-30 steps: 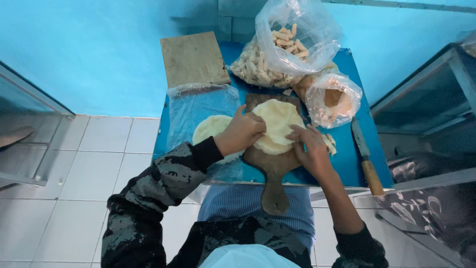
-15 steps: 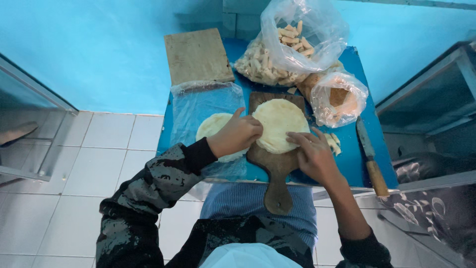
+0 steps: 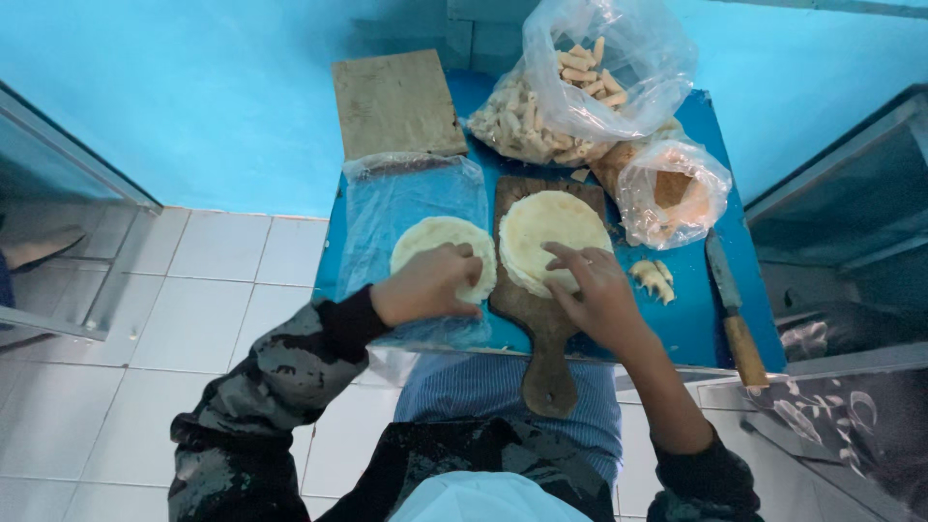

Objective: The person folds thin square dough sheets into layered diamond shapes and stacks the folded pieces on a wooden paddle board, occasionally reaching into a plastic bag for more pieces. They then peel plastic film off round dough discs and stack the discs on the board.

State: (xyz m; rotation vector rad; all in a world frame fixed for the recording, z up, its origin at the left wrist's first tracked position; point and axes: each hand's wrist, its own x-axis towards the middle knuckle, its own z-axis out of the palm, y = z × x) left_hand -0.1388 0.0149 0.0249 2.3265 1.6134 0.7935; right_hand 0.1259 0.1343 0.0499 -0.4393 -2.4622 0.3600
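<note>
The person stands at the near edge of a small blue table point(image 3: 701, 319), both hands down on pale round wrappers. The left hand point(image 3: 425, 285) lies loosely curled, palm down, on the near right part of a wrapper stack point(image 3: 435, 242) that rests on a clear plastic sheet point(image 3: 406, 193); it presses on the stack rather than clasping it, and whether the fingertips pinch an edge cannot be told. The right hand point(image 3: 594, 290) rests with fingers spread flat on the near edge of a single wrapper point(image 3: 551, 232), touching it but not grasping it. That wrapper lies spread on a dark wooden board point(image 3: 541, 329), whose handle points toward the person and hangs past the near table edge. The stack and the single wrapper lie just beside each other, their rims almost meeting.

At the far left of the table lies a bare wooden slab point(image 3: 396, 101). At the far right sits a large clear bag point(image 3: 580, 87) of pale rolled sticks, and just near of it a smaller bag point(image 3: 677, 193) with orange-brown filling. A few pale pieces point(image 3: 652, 278) lie on the table right of the right hand. A knife point(image 3: 732, 309) with a wooden handle lies along the right edge, blade pointing far
</note>
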